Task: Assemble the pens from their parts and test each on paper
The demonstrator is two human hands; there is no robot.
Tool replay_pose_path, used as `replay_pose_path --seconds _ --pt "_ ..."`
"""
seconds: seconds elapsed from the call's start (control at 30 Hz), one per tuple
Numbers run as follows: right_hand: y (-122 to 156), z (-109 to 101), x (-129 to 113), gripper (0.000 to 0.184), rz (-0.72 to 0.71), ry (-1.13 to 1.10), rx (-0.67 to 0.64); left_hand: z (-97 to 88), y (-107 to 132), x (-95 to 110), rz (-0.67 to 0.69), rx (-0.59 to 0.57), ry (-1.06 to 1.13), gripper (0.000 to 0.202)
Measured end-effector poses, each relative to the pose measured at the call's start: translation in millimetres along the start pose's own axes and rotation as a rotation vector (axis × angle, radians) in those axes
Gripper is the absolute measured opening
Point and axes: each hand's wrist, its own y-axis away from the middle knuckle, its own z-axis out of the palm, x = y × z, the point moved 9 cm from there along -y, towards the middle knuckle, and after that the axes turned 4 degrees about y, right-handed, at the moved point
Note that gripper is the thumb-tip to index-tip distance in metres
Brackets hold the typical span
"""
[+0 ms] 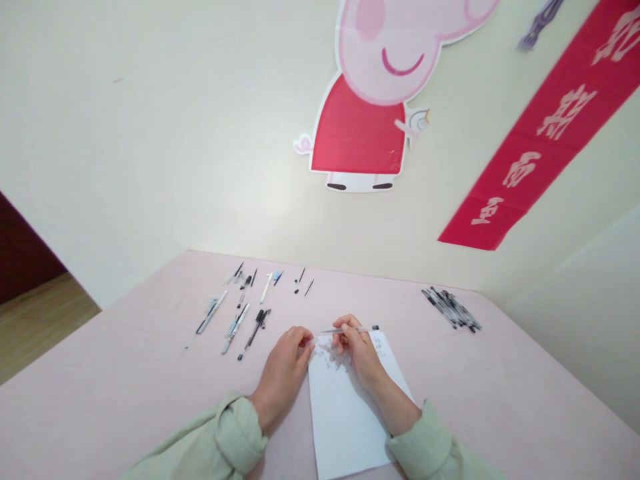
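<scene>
My right hand [357,350] grips a clear-barrelled pen [367,328] with a dark end. The pen lies nearly level above the top of a white sheet of paper [350,420], its thin tip pointing left. My left hand [287,363] is beside the sheet's upper left corner, thumb and fingers pinched together close to the pen's tip. A small pale thing may be at those fingertips, too unclear to name. Dark handwriting and scribbles mark the upper part of the sheet, partly hidden by my right hand.
On the pink table [130,393], several pens and pen parts [257,333] are spread at the left. Two thin refills [309,287] lie farther back. A pile of pens [451,309] is at the right. Behind stands a wall with a cartoon pig cutout [360,133] and a red banner [540,140].
</scene>
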Motion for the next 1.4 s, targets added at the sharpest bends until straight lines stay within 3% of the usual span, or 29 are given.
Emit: replay_pose_path --seconds 0.47,0.63,0.7,0.9,1.07,1.4 --pt "3 3 -2 0.024 0.063 -0.083 0.023 -4.8 1 -1 0.009 0.053 0.028 0.010" --pt "2 2 -4 0.026 0.063 -0.109 0.025 -6.0 0 -6 0.003 0.082 0.104 0.031" --pt "2 2 -5 0.024 0.051 -0.106 0.018 -7.2 -1 -7 -0.004 0.090 0.153 0.030" --pt "3 5 -5 0.029 0.024 -0.069 -0.012 -15.3 -4 -29 -0.214 0.240 0.504 0.015" --pt "3 6 -2 0.023 0.047 -0.120 -0.021 -7.3 -6 -41 -0.353 0.214 0.698 0.024" --pt "2 4 0 0.026 0.055 -0.166 0.009 2.9 -7 -36 -0.373 0.098 0.737 0.026"
